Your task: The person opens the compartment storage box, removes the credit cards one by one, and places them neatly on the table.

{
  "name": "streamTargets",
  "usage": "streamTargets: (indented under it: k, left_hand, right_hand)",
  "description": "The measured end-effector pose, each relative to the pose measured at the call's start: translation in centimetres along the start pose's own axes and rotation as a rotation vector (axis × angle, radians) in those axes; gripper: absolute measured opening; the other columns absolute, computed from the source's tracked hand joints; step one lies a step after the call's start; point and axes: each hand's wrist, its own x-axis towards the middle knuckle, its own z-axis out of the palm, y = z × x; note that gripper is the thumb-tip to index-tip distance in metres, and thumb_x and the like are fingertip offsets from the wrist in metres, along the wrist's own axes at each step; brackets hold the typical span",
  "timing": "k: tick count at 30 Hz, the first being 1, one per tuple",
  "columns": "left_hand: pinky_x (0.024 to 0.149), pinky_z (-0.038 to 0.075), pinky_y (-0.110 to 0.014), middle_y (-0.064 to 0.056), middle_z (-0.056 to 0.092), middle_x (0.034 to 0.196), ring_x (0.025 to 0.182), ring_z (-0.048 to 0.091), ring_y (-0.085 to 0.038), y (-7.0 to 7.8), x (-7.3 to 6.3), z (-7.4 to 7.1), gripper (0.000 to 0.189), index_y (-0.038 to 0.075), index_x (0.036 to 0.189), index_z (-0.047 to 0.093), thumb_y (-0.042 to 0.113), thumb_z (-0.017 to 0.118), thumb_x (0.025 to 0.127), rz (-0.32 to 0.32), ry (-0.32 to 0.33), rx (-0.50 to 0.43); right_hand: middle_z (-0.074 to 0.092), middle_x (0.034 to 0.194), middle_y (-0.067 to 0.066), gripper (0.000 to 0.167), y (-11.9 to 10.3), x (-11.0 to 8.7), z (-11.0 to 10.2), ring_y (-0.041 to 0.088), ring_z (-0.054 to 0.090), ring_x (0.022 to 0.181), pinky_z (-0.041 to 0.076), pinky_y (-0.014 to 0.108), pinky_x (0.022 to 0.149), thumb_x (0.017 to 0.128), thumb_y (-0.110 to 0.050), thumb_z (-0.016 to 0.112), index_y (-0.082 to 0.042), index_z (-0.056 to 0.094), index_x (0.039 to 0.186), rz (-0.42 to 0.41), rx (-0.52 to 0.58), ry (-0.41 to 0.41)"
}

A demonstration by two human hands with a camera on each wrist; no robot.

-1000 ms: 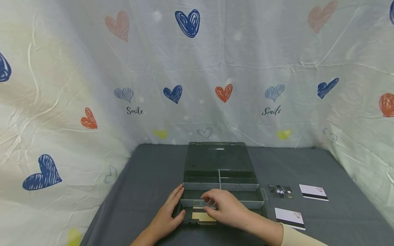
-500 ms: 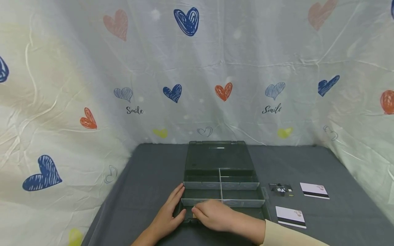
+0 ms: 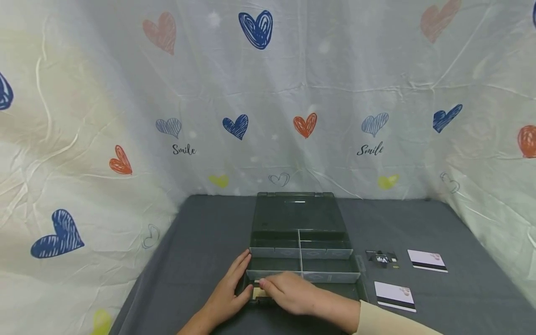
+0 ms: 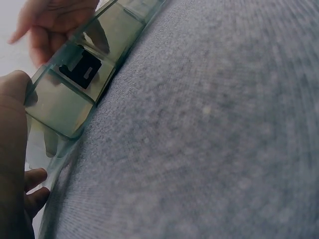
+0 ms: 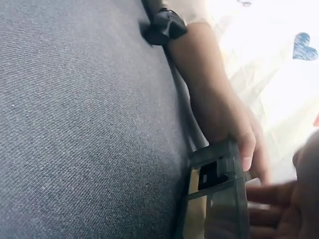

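Observation:
A dark see-through divided box (image 3: 299,211) stands with its lid back. My left hand (image 3: 228,291) holds its near left corner, fingers along the left wall and thumb at the front rim. In the right wrist view the left thumb (image 5: 247,154) lies over the box's corner. My right hand (image 3: 291,292) reaches into the front compartment, fingers curled, thumb and fingertips on a yellowish card (image 3: 258,293). The hand covers the card's right part. Through the clear wall in the left wrist view, a finger (image 4: 97,37) of the right hand shows inside the box.
To the right of the box lie a black VIP card (image 3: 382,259) and two pale cards with dark stripes, one farther right (image 3: 427,259) and one nearer (image 3: 394,295). A grey cloth (image 3: 213,223) covers the table. Behind hangs a white curtain (image 3: 335,93) printed with hearts.
My right hand has come down over the yellowish card, and the card has slid left in the front compartment. My left hand stays at the box's corner.

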Motion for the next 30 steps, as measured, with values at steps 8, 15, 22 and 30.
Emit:
streamTargets:
  k: [8,15,22,30]
  left_hand:
    - [0.105,0.047,-0.048,-0.015,0.032,0.164,0.147,0.038,-0.031,-0.2,0.2,0.1,0.075,0.002,0.158,0.036,0.012,0.072,0.094,0.017,0.011,0.034]
    - [0.105,0.047,-0.047,-0.015,0.032,0.164,0.147,0.037,-0.031,-0.1,0.2,0.1,0.074,0.002,0.158,0.036,0.013,0.071,0.094,0.01,0.007,0.041]
    - [0.107,0.046,-0.04,-0.015,0.034,0.163,0.145,0.039,-0.031,0.0,0.1,0.3,0.076,0.001,0.157,0.038,0.007,0.073,0.09,0.038,0.031,0.042]
    - [0.106,0.046,-0.043,-0.015,0.032,0.164,0.146,0.038,-0.031,0.2,0.1,0.2,0.076,0.002,0.158,0.036,0.007,0.073,0.092,0.013,0.014,0.01]
  right_hand:
    - [0.033,0.049,-0.014,0.05,-0.3,-0.3,-1.2,0.003,0.03,0.042,0.03,0.022,0.044,0.104,-0.015,0.052,-0.023,0.042,0.056,0.155,-0.097,0.189]
    - [0.03,0.045,-0.015,0.049,-1.0,-0.4,-1.4,0.004,0.03,0.04,0.031,0.024,0.042,0.094,-0.01,0.058,-0.022,0.039,0.05,0.187,-0.231,0.173]
    - [0.032,0.047,-0.013,0.043,-1.1,-0.1,-0.3,0.004,0.031,0.041,0.031,0.023,0.04,0.092,-0.01,0.059,-0.02,0.044,0.052,0.162,-0.289,0.157]
    - [0.04,0.049,-0.017,0.026,-1.1,-0.1,0.3,0.0,0.036,0.043,0.035,0.019,0.045,0.094,-0.013,0.062,-0.015,0.068,0.07,0.128,-0.247,0.147]
